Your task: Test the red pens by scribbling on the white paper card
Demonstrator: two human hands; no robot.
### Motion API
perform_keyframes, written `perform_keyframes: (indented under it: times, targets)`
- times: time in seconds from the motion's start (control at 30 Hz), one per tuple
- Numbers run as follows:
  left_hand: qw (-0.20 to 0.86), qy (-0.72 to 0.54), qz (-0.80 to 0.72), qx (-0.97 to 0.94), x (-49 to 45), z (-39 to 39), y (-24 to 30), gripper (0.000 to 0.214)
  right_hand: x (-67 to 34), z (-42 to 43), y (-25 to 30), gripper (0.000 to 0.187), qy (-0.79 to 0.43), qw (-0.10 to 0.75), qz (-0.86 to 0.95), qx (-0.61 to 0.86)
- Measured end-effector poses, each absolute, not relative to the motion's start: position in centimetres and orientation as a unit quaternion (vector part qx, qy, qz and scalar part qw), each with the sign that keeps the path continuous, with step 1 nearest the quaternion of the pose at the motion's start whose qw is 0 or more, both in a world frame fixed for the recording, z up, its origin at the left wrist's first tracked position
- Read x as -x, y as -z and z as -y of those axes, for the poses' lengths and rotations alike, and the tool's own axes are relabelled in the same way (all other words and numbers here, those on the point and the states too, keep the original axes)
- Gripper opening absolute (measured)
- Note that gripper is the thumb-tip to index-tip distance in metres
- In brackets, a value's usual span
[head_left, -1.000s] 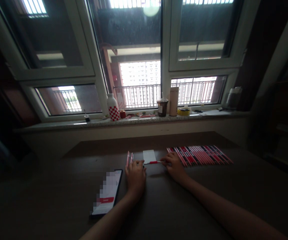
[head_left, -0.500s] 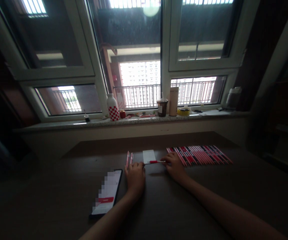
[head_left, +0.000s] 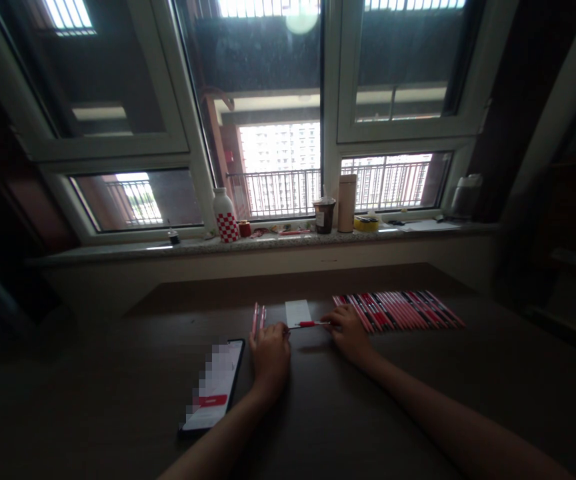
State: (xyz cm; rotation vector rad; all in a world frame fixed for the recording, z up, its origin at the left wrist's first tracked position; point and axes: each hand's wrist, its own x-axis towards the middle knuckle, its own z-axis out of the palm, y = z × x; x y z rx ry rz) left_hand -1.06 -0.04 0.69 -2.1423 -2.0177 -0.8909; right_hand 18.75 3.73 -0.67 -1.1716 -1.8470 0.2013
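My left hand point(head_left: 271, 353) is closed on the left end of a thin pencil point(head_left: 308, 324) with a red middle. My right hand point(head_left: 349, 333) pinches its other end, so it lies level between my hands. Behind the pencil is a small white sheet point(head_left: 297, 311), partly covered by it. Two pink pencils point(head_left: 255, 317) stretch away just beyond my left fingers, their near ends hidden. To the right, a long row of pink, red and black pencils point(head_left: 403, 311) lies side by side, its left end partly behind my right hand.
A phone point(head_left: 218, 383) with a lit screen lies left of my left forearm on the dark table point(head_left: 338, 427). Along the windowsill point(head_left: 188, 246) stand a checked white bottle point(head_left: 226, 217), a drink cup point(head_left: 324, 217), a tan flask point(head_left: 347, 204) and a yellow tape roll point(head_left: 367, 224).
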Motion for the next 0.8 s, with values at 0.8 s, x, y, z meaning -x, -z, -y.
perform_keyframes:
  times: [0.8]
  targets:
    - [-0.044,0.385,0.598,0.702,1.21,0.08,-0.84,0.018,-18.75,-3.71,0.68,0.018,-0.104,0.46,0.755,0.455]
